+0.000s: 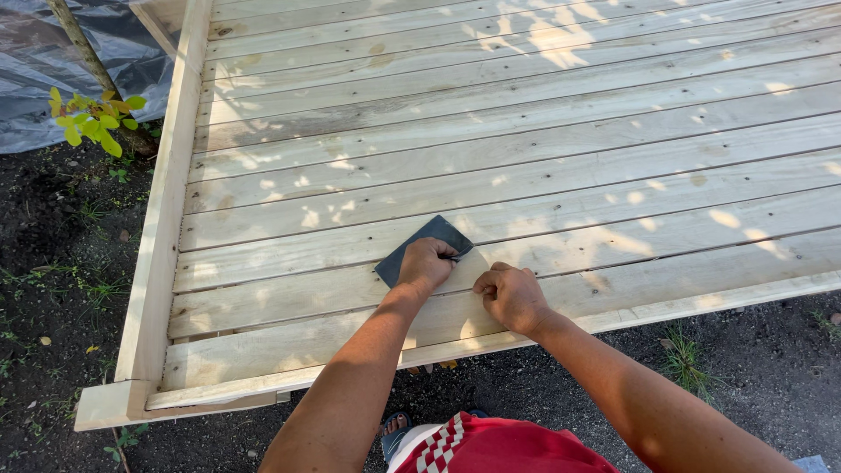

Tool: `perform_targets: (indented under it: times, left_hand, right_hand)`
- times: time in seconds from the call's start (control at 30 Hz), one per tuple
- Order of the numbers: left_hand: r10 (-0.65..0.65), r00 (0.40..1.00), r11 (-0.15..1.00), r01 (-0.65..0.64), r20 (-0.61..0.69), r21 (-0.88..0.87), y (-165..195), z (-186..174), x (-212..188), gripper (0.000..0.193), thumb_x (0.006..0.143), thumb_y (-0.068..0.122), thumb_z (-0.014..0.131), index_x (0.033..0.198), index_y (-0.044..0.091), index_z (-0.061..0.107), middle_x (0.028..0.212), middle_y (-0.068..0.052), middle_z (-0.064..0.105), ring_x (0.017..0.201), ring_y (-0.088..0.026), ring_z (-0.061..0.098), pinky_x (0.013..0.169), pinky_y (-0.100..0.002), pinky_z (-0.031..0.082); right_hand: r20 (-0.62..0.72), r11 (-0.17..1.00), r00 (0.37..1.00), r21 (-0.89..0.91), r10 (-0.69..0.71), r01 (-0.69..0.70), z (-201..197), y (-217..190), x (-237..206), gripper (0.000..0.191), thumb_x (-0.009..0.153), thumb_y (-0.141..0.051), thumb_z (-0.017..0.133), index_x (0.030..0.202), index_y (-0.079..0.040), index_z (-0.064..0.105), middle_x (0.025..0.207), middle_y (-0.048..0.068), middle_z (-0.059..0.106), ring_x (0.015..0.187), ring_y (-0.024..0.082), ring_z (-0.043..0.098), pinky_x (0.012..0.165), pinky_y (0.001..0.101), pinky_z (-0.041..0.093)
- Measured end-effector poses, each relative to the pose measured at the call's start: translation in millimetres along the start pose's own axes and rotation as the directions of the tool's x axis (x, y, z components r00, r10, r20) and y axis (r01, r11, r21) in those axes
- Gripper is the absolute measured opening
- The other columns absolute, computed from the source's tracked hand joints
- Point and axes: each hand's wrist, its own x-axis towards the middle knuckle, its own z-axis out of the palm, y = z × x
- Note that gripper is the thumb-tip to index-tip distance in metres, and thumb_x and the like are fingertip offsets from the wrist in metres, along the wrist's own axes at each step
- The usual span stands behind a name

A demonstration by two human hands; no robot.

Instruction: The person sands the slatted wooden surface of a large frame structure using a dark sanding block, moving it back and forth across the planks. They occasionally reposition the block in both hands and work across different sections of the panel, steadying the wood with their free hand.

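Left hand (427, 265) presses flat on a dark grey sandpaper sheet (419, 245), fingers curled over its near edge, gripping it against the deck (526, 131). Sheet lies tilted, one corner pointing away from the person, spanning the third and fourth boards from the near edge, toward the deck's left half. Right hand (511, 298) sits just beside it on the next board down, closed in a loose fist, knuckles up, resting on the wood; nothing visible inside it, so I can't tell if it holds anything small. The two hands are near but not touching. Deck is pale raw planks running left-right with narrow gaps, screw heads showing, dappled with leaf shadow and sun patches. A raised side rail (162, 219) runs along the left edge and meets a front beam (114, 403) at the near-left corner. Nothing else lies on the boards around the sheet; the path across the planks in every direction is bare wood. Off the deck: dark soil (53, 289) with sparse weeds to the left, a thin sapling (92, 118) with yellow-green leaves near the top left, and grey plastic sheeting (53, 61) behind it. Below the near edge there's gravelly ground (762, 368) with a grass tuft. Bottom centre shows the person's red garment with white pattern (499, 447) and a sandalled foot (396, 427) just under the deck edge.
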Motion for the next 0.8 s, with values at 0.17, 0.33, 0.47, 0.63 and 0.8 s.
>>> perform_targets:
  times: [0.17,0.33,0.47,0.63,0.8]
  left_hand:
    - [-0.015,0.999,1.0,0.015,0.031,-0.005,0,-1,4,0.023,0.083,0.01,0.078,0.105,0.014,0.081,0.109,-0.006,0.078,0.098,-0.018,0.074,0.092,-0.031,0.058]
    - [-0.001,1.0,1.0,0.001,0.027,-0.007,3,-1,4,0.023,0.082,0.01,0.078,0.104,0.013,0.081,0.112,-0.005,0.077,0.101,-0.019,0.073,0.092,-0.031,0.058]
    - [0.132,0.976,0.985,-0.149,0.173,0.091,9,-3,-2,0.028,0.081,0.003,0.072,0.105,0.013,0.082,0.111,-0.006,0.077,0.1,-0.021,0.074,0.091,-0.032,0.059]
    - [0.188,0.952,0.962,-0.228,0.241,0.152,20,-8,-17,0.026,0.084,0.006,0.07,0.107,0.014,0.08,0.114,-0.007,0.075,0.103,-0.024,0.073,0.092,-0.035,0.057]
    - [0.21,0.936,0.932,-0.279,0.284,0.232,27,-11,-32,0.026,0.086,0.008,0.068,0.109,0.015,0.079,0.116,-0.008,0.072,0.108,-0.029,0.068,0.097,-0.039,0.054]
  right_hand:
    - [0.01,0.995,0.995,-0.015,-0.098,0.098,0,3,7,0.012,0.076,-0.007,0.072,0.085,-0.012,0.078,0.087,0.006,0.072,0.074,0.028,0.071,0.075,0.0413,0.057]
    - [0.008,0.99,0.995,0.1,-0.098,0.097,-6,9,0,0.01,0.076,-0.01,0.075,0.085,-0.009,0.077,0.087,0.007,0.071,0.075,0.023,0.073,0.075,0.0364,0.059]
    - [0.08,0.991,0.996,0.122,0.047,-0.056,-15,9,4,0.009,0.08,-0.007,0.075,0.089,-0.008,0.078,0.09,0.006,0.072,0.079,0.018,0.072,0.079,0.0331,0.059]
    - [0.067,0.907,0.989,0.394,0.133,-0.148,-28,8,4,0.044,0.076,0.002,0.067,0.117,-0.011,0.059,0.11,0.004,0.067,0.081,0.02,0.072,0.077,0.0339,0.06]
    - [-0.1,0.959,0.966,0.133,-0.239,0.251,-23,11,4,0.04,0.068,-0.008,0.082,0.105,-0.007,0.07,0.122,0.009,0.063,0.105,0.024,0.064,0.087,0.0384,0.057]
